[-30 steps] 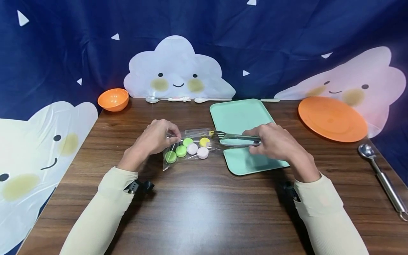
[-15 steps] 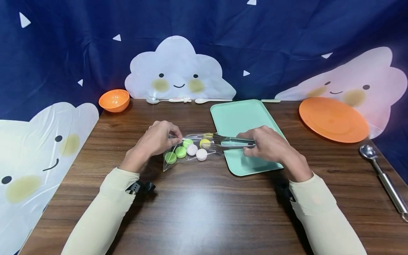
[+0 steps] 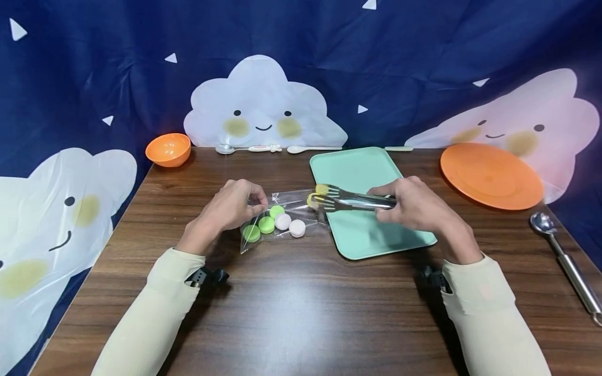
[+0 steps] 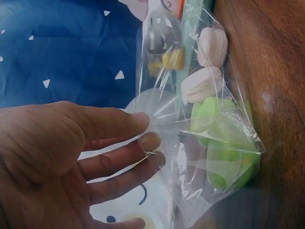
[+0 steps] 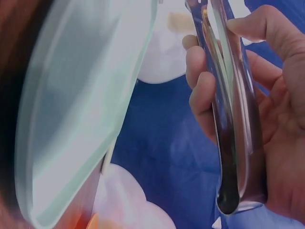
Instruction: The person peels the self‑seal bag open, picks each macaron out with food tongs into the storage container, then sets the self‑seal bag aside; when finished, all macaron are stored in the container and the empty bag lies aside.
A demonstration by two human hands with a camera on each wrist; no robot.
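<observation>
My left hand (image 3: 259, 204) pinches the upper edge of a clear zip bag (image 3: 282, 216) lying on the wooden table (image 3: 301, 303). Inside it lie green macarons (image 3: 266, 224) and whitish ones (image 3: 297, 228). My right hand (image 3: 384, 201) grips metal tongs (image 3: 357, 200), whose tips clamp a yellow macaron (image 3: 313, 199) at the bag's mouth, beside the left edge of a mint tray (image 3: 362, 167). In the left wrist view my fingers (image 4: 143, 140) hold the bag (image 4: 200, 138) up off the green macarons (image 4: 224, 157). The right wrist view shows the tongs (image 5: 228, 105) squeezed in my hand, with the tray (image 5: 81, 95) beside them.
An orange bowl (image 3: 168, 148) sits at the back left and an orange plate (image 3: 491, 175) at the back right. Two spoons (image 3: 246, 148) lie along the back edge. A metal scoop (image 3: 564, 261) lies near the right edge.
The tongs reached into the bag, closed on the yellow macaron and drew back to the right with it. My right hand moved right. My left hand kept its pinch on the bag.
</observation>
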